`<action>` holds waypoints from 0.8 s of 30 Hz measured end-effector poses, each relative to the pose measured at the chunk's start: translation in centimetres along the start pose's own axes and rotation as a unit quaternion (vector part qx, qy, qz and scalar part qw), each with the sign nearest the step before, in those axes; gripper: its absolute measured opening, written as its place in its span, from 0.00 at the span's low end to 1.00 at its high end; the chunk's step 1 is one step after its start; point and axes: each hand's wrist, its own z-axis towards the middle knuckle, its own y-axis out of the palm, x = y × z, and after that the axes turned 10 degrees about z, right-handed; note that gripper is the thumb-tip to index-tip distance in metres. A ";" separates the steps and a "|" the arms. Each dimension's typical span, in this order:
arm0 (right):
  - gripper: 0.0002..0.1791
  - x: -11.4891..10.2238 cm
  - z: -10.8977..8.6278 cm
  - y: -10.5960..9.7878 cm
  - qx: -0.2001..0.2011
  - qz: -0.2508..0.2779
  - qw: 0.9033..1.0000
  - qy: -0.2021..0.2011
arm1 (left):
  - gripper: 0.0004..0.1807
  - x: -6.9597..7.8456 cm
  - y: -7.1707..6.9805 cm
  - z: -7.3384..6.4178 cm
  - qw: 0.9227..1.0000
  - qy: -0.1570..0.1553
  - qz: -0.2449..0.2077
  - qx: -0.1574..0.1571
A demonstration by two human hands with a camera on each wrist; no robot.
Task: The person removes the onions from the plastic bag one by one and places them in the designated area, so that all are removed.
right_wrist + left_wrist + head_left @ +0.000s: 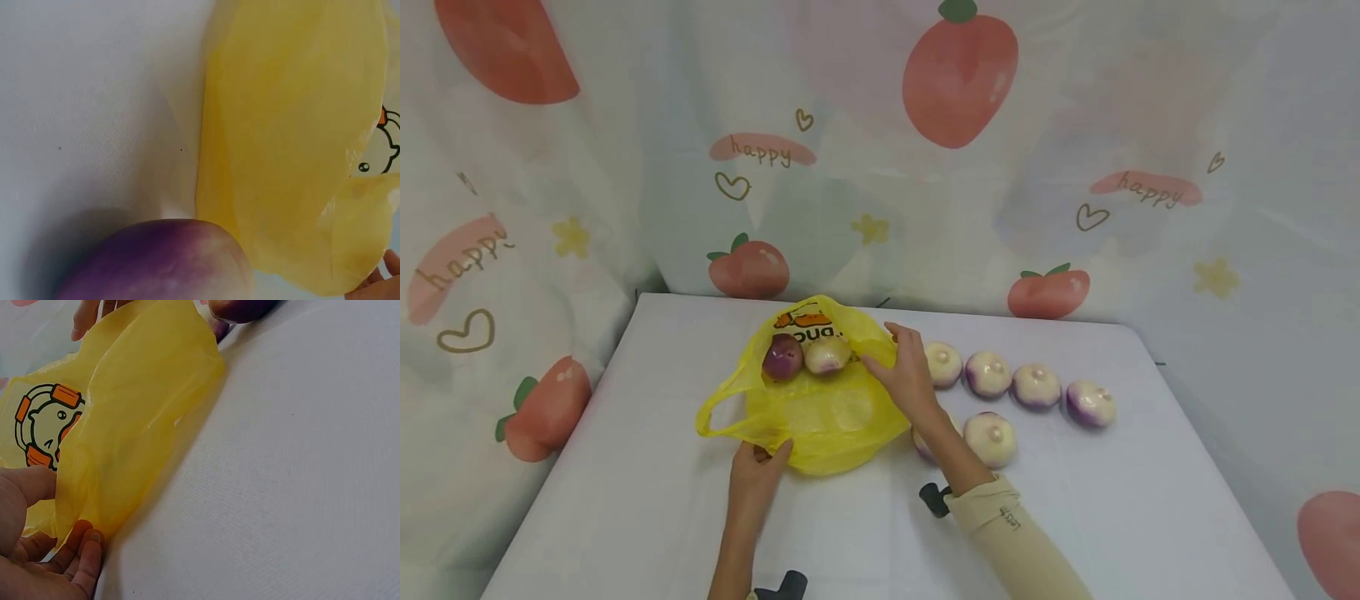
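A yellow plastic bag [827, 417] with a printed cartoon lies on the white table, its mouth spread toward me. Two glossy round turnips lie inside it: a mostly purple turnip [783, 358] and a whiter one [827, 356]. My left hand [756, 477] pinches the bag's near edge; in the left wrist view its thumb and fingers lie on either side of the plastic. At the bag's right rim, my right hand [906, 375] holds the edge between thumb and fingers. The right wrist view catches only a few fingertips [378, 284] of it.
Several white-and-purple turnips stand to the right of the bag: a back row [988, 374] and two nearer, of which one turnip [991, 440] shows whole and the other is partly behind my right forearm. A patterned curtain [880, 167] hangs behind the table [625, 400].
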 end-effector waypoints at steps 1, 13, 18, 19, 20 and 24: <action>0.33 -0.1 0.0 0.1 0.003 0.001 1.000 -0.008 | 0.27 0.0 0.0 0.0 1.000 -0.001 0.001 0.001; 0.25 -0.9 0.2 0.9 0.017 0.018 0.992 -0.122 | 0.29 0.1 0.0 0.1 1.000 0.001 -0.006 0.004; 0.23 -1.5 0.3 1.7 -0.017 0.004 0.993 -0.119 | 0.29 0.0 0.1 0.1 1.000 -0.006 -0.006 0.001; 0.23 -1.5 0.4 1.9 -0.027 -0.003 0.993 -0.111 | 0.29 0.0 0.1 0.1 1.000 -0.007 -0.006 0.001; 0.23 -1.6 0.4 2.1 -0.037 -0.008 0.994 -0.103 | 0.29 0.0 0.1 0.1 1.000 -0.008 -0.007 0.001; 0.26 -1.9 0.6 2.9 -0.070 -0.015 0.995 -0.069 | 0.29 0.1 0.1 0.1 1.000 -0.007 -0.007 0.002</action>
